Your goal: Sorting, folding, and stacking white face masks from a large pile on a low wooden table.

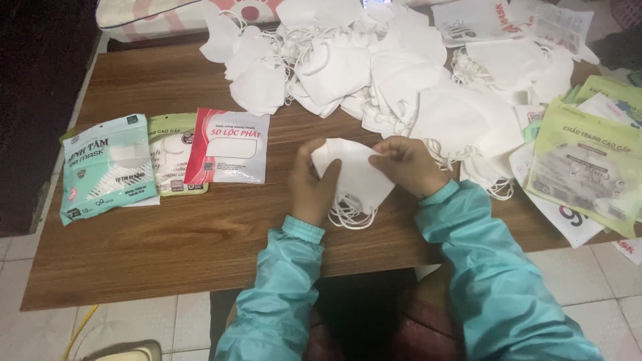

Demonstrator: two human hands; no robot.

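Note:
Both my hands hold a small stack of white folded face masks [354, 175] just above the wooden table [167, 247]. My left hand [313, 187] grips the stack's left edge. My right hand [408, 164] pinches its upper right corner. White ear loops [349, 215] dangle below the stack. Both arms wear teal sleeves.
A big heap of loose white masks [374, 67] covers the table's far side. Three flat mask packets lie at the left: teal [107, 167], green [172, 157], red-and-white [229, 147]. Green packets [588, 160] are stacked at the right edge. A tiled floor surrounds the table.

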